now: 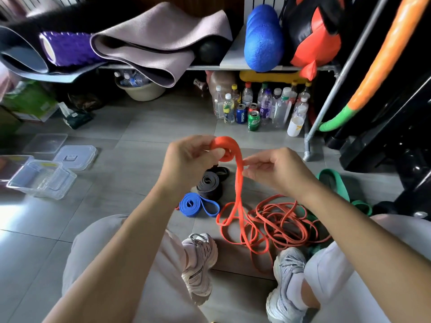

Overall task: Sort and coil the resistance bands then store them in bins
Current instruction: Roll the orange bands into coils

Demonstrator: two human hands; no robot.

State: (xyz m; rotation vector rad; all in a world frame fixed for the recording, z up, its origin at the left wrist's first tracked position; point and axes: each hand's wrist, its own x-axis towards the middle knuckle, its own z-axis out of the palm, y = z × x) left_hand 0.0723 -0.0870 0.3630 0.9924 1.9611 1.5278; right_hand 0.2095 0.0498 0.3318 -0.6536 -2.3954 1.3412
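Observation:
My left hand [186, 157] grips a small coil of an orange resistance band [239, 183] at chest height. My right hand [275, 171] pinches the same band just below the coil. The band's loose length hangs down into a tangle of orange bands [279, 222] on the tiled floor. A coiled blue band [198, 205] and a coiled black band [208, 185] lie on the floor below my hands. Green bands [335, 183] lie to the right, partly behind my right forearm. Clear plastic bins [42, 179] sit at the left.
Loose bin lids [75, 157] lie beside the bins. Bottles and cans [258, 106] stand under a shelf holding yoga mats [149, 38] and a blue foam roller [263, 40]. A metal rack leg [309, 145] and black equipment stand at the right. My shoes [200, 264] rest near the tangle.

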